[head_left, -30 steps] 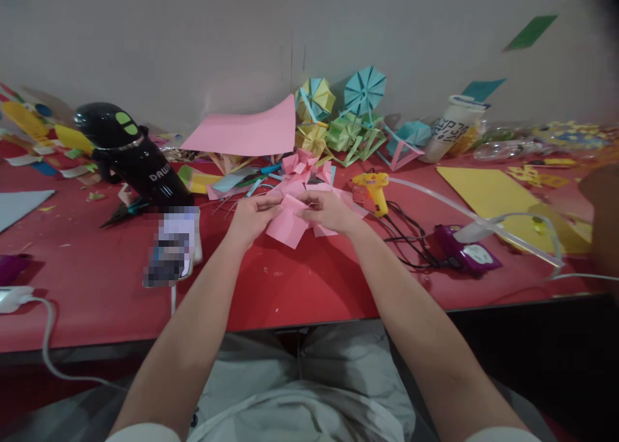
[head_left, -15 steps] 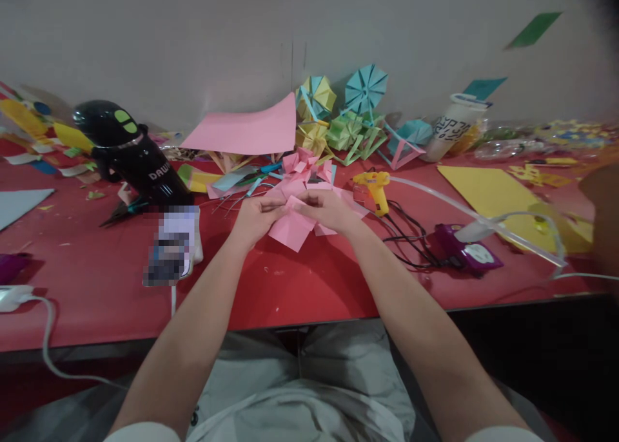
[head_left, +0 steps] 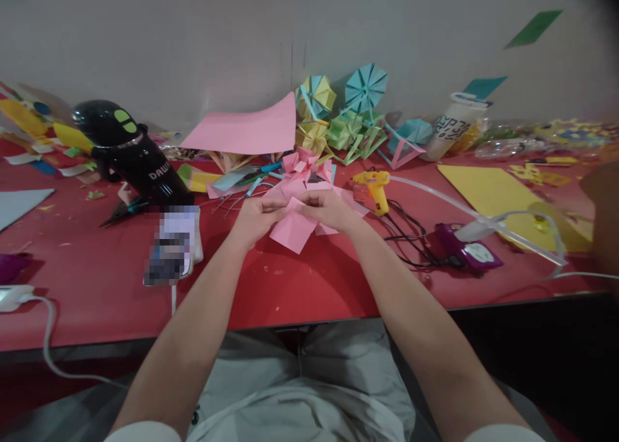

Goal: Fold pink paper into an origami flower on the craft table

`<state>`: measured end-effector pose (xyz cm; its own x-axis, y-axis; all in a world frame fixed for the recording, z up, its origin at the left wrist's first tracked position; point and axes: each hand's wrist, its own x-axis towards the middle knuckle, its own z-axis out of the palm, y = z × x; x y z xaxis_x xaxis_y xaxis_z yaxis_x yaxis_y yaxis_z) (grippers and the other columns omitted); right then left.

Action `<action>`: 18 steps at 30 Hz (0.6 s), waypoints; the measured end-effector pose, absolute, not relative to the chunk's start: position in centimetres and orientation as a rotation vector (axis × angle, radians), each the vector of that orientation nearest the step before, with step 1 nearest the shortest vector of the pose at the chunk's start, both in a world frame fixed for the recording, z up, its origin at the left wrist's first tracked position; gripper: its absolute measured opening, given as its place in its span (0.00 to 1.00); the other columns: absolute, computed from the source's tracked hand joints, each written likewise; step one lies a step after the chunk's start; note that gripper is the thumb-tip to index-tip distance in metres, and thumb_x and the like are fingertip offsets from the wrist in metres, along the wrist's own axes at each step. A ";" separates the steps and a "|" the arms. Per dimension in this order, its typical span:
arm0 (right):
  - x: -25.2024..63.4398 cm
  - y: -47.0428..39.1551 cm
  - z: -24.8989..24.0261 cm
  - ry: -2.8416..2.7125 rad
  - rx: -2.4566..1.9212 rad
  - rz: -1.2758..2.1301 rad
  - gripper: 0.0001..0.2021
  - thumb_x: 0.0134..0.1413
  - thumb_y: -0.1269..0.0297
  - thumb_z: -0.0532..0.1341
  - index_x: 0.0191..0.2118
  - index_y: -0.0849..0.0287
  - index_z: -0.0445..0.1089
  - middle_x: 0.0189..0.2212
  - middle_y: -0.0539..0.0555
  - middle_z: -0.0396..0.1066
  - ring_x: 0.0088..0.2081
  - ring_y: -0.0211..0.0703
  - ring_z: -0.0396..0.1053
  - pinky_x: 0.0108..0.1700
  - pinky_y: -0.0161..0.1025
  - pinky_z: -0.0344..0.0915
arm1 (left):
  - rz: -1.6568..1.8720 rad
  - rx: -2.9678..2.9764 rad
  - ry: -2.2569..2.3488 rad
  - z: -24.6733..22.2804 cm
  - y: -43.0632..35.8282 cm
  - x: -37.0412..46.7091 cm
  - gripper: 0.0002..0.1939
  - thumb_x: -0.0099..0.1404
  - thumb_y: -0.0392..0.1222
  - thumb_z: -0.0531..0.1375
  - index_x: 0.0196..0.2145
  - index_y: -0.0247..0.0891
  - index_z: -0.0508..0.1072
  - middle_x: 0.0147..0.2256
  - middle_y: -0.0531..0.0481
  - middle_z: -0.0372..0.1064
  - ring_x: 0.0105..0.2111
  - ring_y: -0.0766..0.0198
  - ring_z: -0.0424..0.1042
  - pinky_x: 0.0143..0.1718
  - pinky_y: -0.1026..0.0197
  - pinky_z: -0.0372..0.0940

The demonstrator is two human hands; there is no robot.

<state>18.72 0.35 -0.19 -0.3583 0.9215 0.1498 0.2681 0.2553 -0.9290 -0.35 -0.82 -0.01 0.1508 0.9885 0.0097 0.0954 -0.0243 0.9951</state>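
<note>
Between my two hands is a pink paper square (head_left: pixel 293 231), partly folded, one corner pointing down toward me. My left hand (head_left: pixel 256 218) pinches its left upper edge with thumb and fingers. On the other side my right hand (head_left: pixel 333 210) grips the upper right part, thumb on top of the sheet. Just behind the hands lies a heap of folded pink paper pieces (head_left: pixel 304 165); my fingers hide part of it. A yellow glue gun (head_left: pixel 374 189) rests to the right of my right hand.
A phone (head_left: pixel 171 245) on a white cable and a black bottle (head_left: pixel 140 158) stand to the left. Folded paper umbrellas (head_left: pixel 366 89) and a curled pink sheet (head_left: pixel 242 131) line the wall. On the right are a purple power strip (head_left: pixel 468 249), yellow sheets (head_left: pixel 498 200) and a cup (head_left: pixel 447 129).
Both hands keep their hold on the pink paper square. Its near corner has shifted very slightly toward me; the things around it have stayed put.
</note>
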 end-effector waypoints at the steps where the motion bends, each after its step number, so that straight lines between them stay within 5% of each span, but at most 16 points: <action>1: 18.7 0.4 -0.2 -1.789 -1.094 1.120 0.15 0.48 0.52 0.63 0.30 0.61 0.68 0.25 0.49 0.62 0.26 0.33 0.55 0.28 0.35 0.52 | 1.058 1.360 1.159 0.0 -0.8 -0.4 0.17 0.47 0.44 0.72 0.36 0.35 0.81 0.35 0.43 0.79 0.38 0.55 0.77 0.44 0.52 0.70; 18: 18.5 0.2 0.0 -1.740 -1.075 1.150 0.17 0.47 0.50 0.64 0.30 0.61 0.70 0.25 0.49 0.62 0.26 0.33 0.55 0.29 0.36 0.54 | 1.036 1.398 1.123 -0.2 -0.8 -0.5 0.18 0.47 0.44 0.71 0.37 0.34 0.81 0.37 0.42 0.79 0.37 0.56 0.77 0.44 0.52 0.69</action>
